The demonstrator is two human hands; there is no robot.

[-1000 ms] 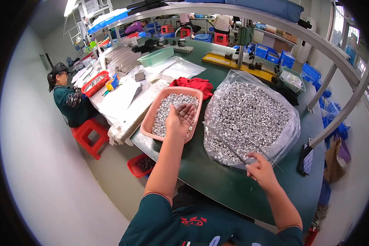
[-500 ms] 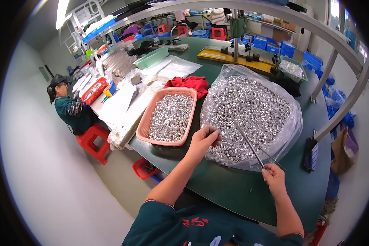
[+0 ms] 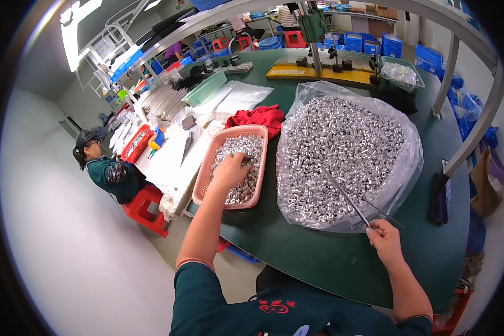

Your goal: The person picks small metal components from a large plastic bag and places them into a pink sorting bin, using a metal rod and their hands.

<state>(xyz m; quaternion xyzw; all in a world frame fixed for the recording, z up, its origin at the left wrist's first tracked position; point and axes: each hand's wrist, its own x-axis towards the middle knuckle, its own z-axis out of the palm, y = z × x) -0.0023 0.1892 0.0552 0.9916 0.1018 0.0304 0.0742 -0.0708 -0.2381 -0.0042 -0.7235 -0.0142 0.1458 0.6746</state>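
Observation:
My left hand is inside the pink plastic basket, over a heap of small, shiny metal sleeve-like pieces. Its thumb and forefinger look apart; the other fingertips are partly hidden. A long, thin metal rod slants away from my right hand, which pinches its near end. The rod's far end is over a large clear plastic bag, spread open and full of similar metal pieces. A thin wire crosses the bag's near right edge; whether it joins the rod I cannot tell.
A red cloth lies behind the basket, and a green tray farther back. A yellow fixture and frame posts stand behind the bag. A dark phone-like object leans at right. One person sits at left on a red stool.
My left hand has moved left from the bag's near edge into the pink basket. My right hand still grips the rod; the view has shifted slightly.

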